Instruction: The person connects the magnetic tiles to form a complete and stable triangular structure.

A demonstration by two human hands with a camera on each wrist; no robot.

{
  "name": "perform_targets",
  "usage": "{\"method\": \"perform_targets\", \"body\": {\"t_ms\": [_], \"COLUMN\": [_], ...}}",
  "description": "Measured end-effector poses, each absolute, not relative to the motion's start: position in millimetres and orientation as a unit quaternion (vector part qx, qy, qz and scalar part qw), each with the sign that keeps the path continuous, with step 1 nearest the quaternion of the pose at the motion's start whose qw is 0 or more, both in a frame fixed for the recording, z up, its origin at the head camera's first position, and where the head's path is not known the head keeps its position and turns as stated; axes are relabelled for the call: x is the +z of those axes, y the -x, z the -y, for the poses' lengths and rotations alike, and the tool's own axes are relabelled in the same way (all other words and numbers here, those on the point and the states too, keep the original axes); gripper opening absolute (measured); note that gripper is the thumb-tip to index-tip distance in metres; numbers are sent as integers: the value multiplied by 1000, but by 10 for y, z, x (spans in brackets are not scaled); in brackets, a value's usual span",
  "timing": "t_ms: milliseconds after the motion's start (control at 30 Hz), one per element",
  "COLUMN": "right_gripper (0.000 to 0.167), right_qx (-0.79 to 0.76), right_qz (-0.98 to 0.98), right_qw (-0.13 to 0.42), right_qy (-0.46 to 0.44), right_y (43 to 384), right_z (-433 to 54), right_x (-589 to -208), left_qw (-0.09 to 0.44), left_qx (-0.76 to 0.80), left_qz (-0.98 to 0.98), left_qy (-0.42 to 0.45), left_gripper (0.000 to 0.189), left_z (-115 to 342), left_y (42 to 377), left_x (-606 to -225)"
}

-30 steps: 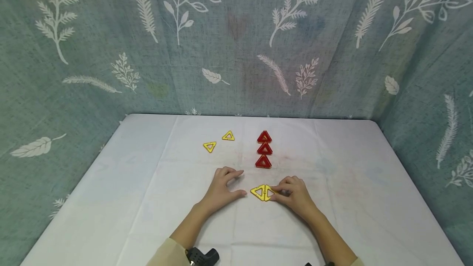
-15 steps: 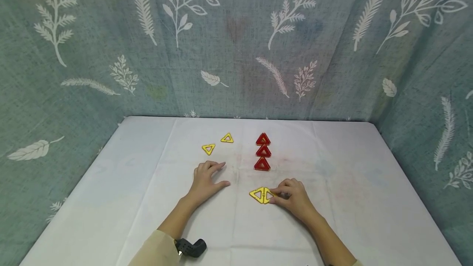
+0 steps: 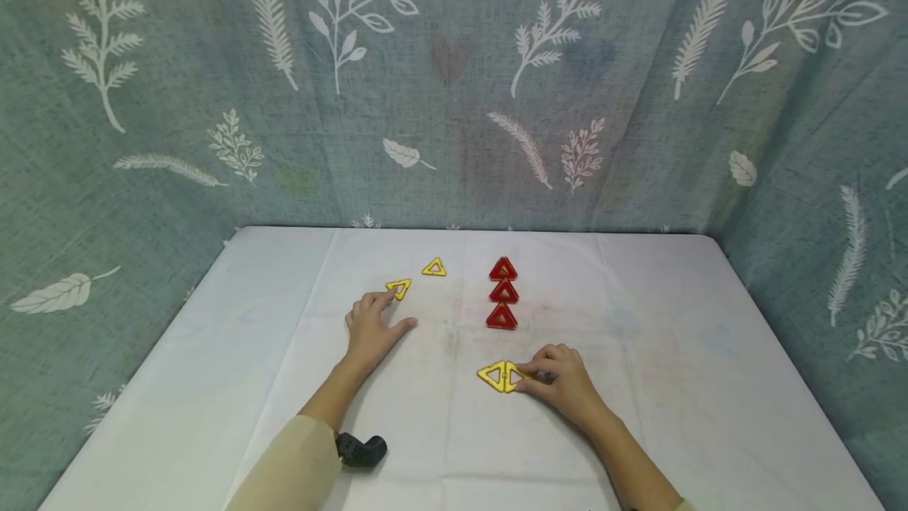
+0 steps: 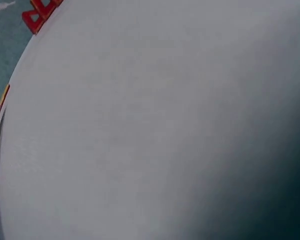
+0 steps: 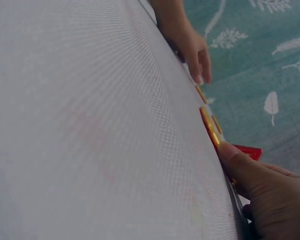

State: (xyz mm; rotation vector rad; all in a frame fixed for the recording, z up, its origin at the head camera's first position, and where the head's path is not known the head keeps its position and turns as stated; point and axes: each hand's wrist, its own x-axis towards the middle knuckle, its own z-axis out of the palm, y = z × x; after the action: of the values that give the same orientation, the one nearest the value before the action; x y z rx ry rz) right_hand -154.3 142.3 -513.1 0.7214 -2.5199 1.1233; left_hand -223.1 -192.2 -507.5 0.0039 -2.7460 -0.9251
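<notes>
Two yellow-framed magnetic triangle tiles lie edge to edge near the middle of the table in the head view. My right hand (image 3: pixel 563 381) pinches the right triangle tile (image 3: pixel 507 381) between thumb and fingers; the left triangle tile (image 3: pixel 485 374) sits against it. Farther off to the left, my left hand (image 3: pixel 372 331) reaches out with thumb spread, a fingertip over or on a single yellow triangle tile (image 3: pixel 406 289). Whether it presses the tile cannot be told. In the right wrist view the right thumb (image 5: pixel 230 150) lies on a yellow tile's edge.
Another yellow triangle tile (image 3: pixel 434 273) lies behind and right of the left hand. Three red triangle shapes (image 3: pixel 501 326) stand in a column beyond the yellow pair. A white cloth (image 3: pixel 709 385) covers the table, and a patterned curtain (image 3: pixel 454 140) hangs around it.
My left hand has moved away from the yellow pair, to the left and forward, up to the single yellow tile. My right hand keeps its pinch in nearly the same place.
</notes>
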Motion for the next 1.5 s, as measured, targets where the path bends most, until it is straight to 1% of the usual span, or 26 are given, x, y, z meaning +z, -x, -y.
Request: {"method": "perform_targets", "body": {"t_ms": [300,667,900,1200,1500], "right_gripper": [26,26,27,29,27], "right_qx": [388,390,389,383,387], "right_qz": [878,880,882,878,881], "right_qw": [138,127,121,138,124], "right_qy": [-244,-239,-235,-250,-241], "right_y": [1534,1539,1554,1556,1547], "right_z": [-1418,-1403,-1403,-1411,-1425], "right_x": [-5143,-5165,-5161,-5147,-5120], "left_qw": [103,100,89,76,70], "left_qx": [-278,-270,-260,-246,-250], "left_qz": [953,954,959,966,965], "left_qy": [-63,-87,-66,-21,33], "left_gripper": [69,59,57,57,55], "left_z": [1991,2027,2036,1999,1881], "left_y": [2410,2484,2467,2417,2283], "left_x": [-5056,-5039,-5032,-5016,-5020]}}
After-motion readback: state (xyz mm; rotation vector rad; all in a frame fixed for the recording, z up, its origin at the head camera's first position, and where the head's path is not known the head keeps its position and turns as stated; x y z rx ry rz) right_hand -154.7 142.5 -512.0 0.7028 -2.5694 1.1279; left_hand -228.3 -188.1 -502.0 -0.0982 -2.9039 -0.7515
